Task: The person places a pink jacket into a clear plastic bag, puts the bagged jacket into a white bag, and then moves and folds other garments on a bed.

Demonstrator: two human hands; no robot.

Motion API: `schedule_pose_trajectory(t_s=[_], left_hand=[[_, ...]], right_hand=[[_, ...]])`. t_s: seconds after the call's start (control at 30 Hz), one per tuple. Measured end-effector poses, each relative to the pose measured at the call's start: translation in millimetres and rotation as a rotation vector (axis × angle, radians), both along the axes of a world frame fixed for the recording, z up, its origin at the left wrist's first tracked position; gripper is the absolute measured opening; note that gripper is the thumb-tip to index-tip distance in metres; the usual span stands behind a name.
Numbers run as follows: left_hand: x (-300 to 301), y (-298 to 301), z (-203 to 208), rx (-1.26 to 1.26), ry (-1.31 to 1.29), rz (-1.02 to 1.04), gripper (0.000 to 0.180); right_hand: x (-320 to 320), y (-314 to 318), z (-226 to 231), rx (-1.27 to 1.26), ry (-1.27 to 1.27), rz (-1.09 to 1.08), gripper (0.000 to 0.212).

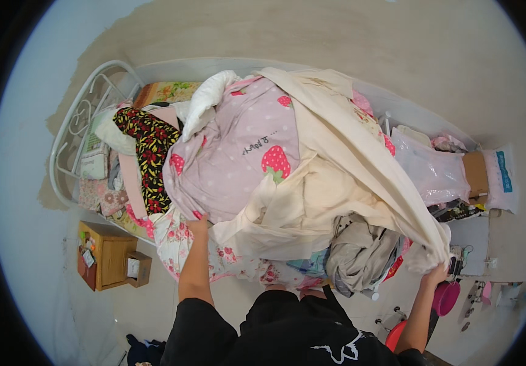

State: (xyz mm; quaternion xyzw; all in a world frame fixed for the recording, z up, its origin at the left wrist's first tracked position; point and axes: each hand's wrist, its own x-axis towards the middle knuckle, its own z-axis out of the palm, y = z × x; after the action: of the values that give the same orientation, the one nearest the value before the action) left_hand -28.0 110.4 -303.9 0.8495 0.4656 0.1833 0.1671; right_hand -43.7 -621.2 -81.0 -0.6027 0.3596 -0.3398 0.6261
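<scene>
A pale lilac sheet (232,140) with printed strawberries lies rumpled across the bed. Over its right half spreads a cream sheet (330,189), pulled into a long fold that runs down to the right. My right hand (437,276) is closed on the bunched lower right corner of the cream sheet, out past the bed's near side. My left hand (199,225) is at the lilac sheet's near edge, its fingers closed and partly hidden by the cloth. A white pillow (208,100) lies at the lilac sheet's far left edge.
Black floral cloth (150,158) lies near the white metal headboard (61,155). Grey bunched clothes (360,256) hang at the bed's near side. A wooden nightstand (113,253) stands at left. Right of the bed are a plastic-wrapped bundle (431,168) and a pink basin (446,297).
</scene>
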Motion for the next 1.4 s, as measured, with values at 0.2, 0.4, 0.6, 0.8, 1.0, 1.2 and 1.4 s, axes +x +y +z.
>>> schedule_pose_trajectory(t_s=[0.2, 0.4, 0.6, 0.8, 1.0, 1.2, 1.4], left_hand=[[34.5, 7.9, -10.4, -1.365, -0.712, 0.069, 0.008], [98.5, -117.0, 51.3, -0.794, -0.168, -0.488, 0.011], [69.5, -86.1, 61.8, -0.29, 0.277, 0.181, 0.08], [-28.4, 60.5, -65.2, -0.861, -0.842, 0.258, 0.056], [58.5, -140.4, 93.2, -1.361, -0.08, -0.446, 0.01], [-37.3, -290.8, 127.3, -1.312, -0.234, -1.457, 0.015], [-44.0, -243.9, 132.9, -1.406, -0.065, -1.288, 0.034]], right_hand=[[-60.8, 45.6, -95.8, 0.072, 0.598, 0.334, 0.033], [-19.9, 145.8, -130.2, -0.104, 0.886, 0.867, 0.038], [34.9, 236.8, -127.9, -0.388, 0.594, 1.223, 0.033], [26.6, 299.6, -115.0, -0.052, 0.54, 1.329, 0.019], [46.9, 316.4, -62.7, 0.355, 0.694, 1.024, 0.033], [102.3, 346.7, -75.1, 0.947, 0.885, 1.361, 0.035], [66.1, 267.4, -21.1, 0.783, 0.485, 1.097, 0.027]])
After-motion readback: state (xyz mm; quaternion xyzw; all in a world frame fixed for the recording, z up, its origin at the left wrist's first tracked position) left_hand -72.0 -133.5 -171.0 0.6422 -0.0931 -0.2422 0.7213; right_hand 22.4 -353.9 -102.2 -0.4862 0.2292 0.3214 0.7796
